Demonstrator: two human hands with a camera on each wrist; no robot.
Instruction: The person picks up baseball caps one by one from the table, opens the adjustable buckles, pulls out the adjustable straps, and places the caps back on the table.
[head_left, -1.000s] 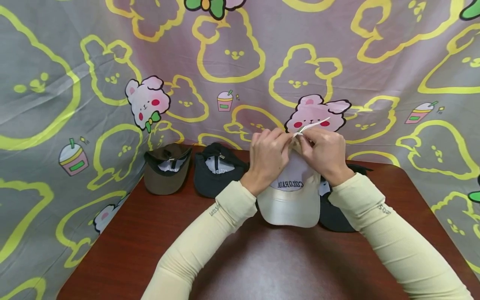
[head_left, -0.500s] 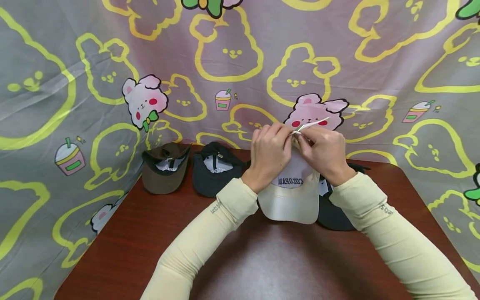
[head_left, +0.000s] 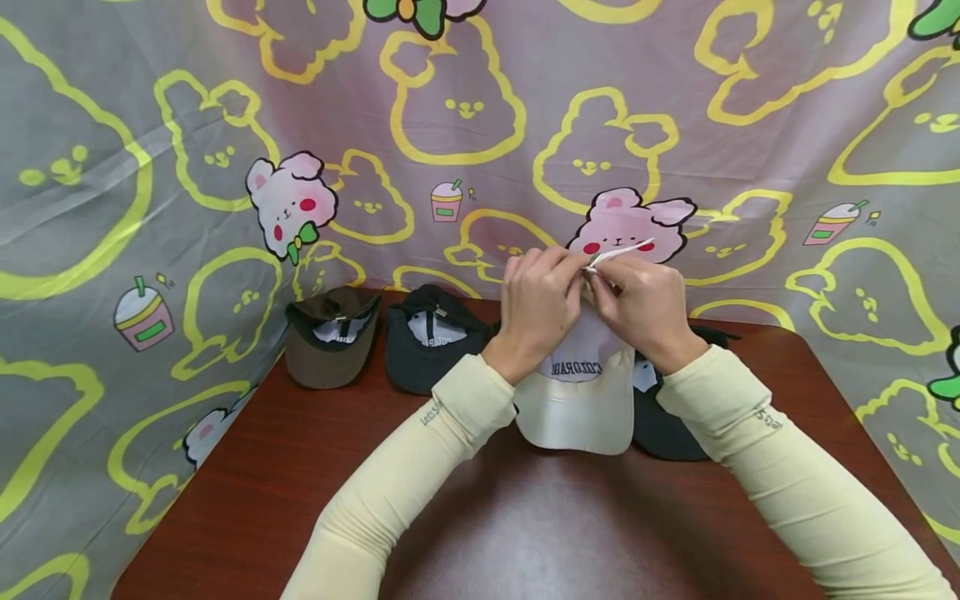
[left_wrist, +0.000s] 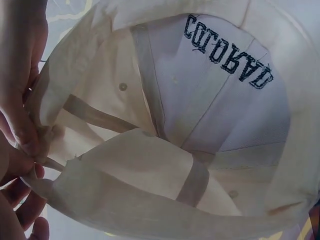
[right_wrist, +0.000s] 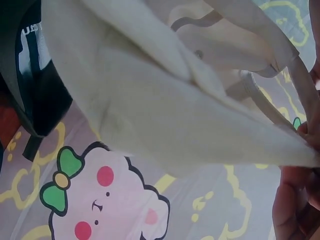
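A cream baseball cap point(head_left: 573, 421) hangs over the table with its brim toward me and its inside facing up. Reversed dark "COLORADO" stitching point(left_wrist: 227, 52) shows inside its pale front panel in the left wrist view. At the cap's back, my left hand point(head_left: 536, 308) pinches the strap area between thumb and fingers. Close against it, my right hand point(head_left: 641, 304) pinches the cream strap point(head_left: 628, 249), whose loose end sticks out up and to the right. The fingers mostly hide the fastening. In the right wrist view the cap's side point(right_wrist: 135, 105) is stretched toward the fingers.
On the reddish-brown table point(head_left: 247, 467), a brown cap point(head_left: 330, 358) and a dark navy cap point(head_left: 408, 362) sit at the back left. Another dark cap point(head_left: 667, 425) lies behind my right forearm. A cartoon-print curtain point(head_left: 495, 75) stands close behind the table.
Both hands stay at the cap's back with little movement. The brim rose slightly, then dipped again. My right hand and the strap's loose end have shifted a little left.
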